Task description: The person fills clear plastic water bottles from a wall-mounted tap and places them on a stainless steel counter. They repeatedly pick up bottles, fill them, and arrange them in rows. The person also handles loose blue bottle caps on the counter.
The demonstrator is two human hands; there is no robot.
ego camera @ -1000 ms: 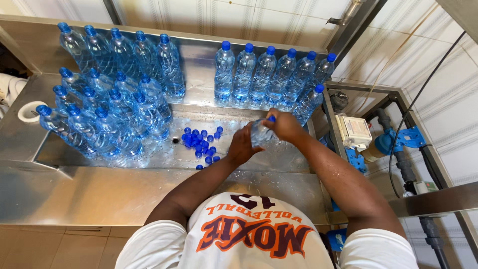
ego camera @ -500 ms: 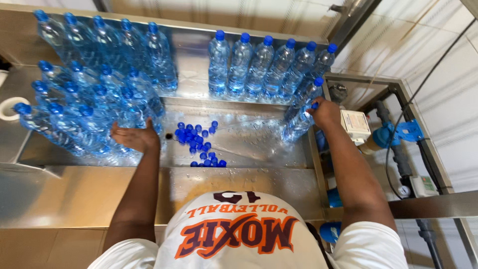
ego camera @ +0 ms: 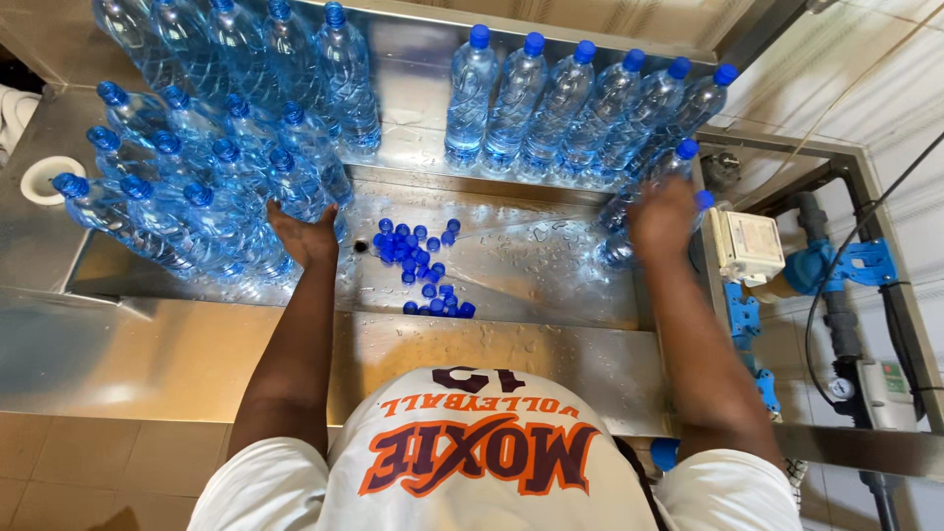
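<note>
A white plastic ring (ego camera: 44,180) sits at the far left edge of the stainless-steel work counter (ego camera: 147,354), beside a dense cluster of clear plastic water bottles with blue screw caps (ego camera: 187,187) that lean and lie packed together along the left side of the sunken steel trough (ego camera: 531,256). The person's left hand (ego camera: 305,234) reaches into that cluster, palm up and fingers spread loosely open, pressed against the nearest bottle at the group's right edge without closing round it. Just to the right, a scatter of loose blue plastic bottle caps (ego camera: 421,267) lies on the wet trough floor among water droplets. Behind them, on the raised back ledge, a neat row of upright capped water bottles (ego camera: 580,108) stands shoulder to shoulder. Farther right, the right hand (ego camera: 664,218) is laid over a clear capped bottle (ego camera: 629,211) at the trough's right end, fingers curled on its body in what looks like a grip, though the fingertips are hidden from above. Beside that hand, outside the trough, a small white box-shaped device (ego camera: 752,246) is mounted near blue pipe fittings (ego camera: 836,267) and black cables against the tiled wall.
</note>
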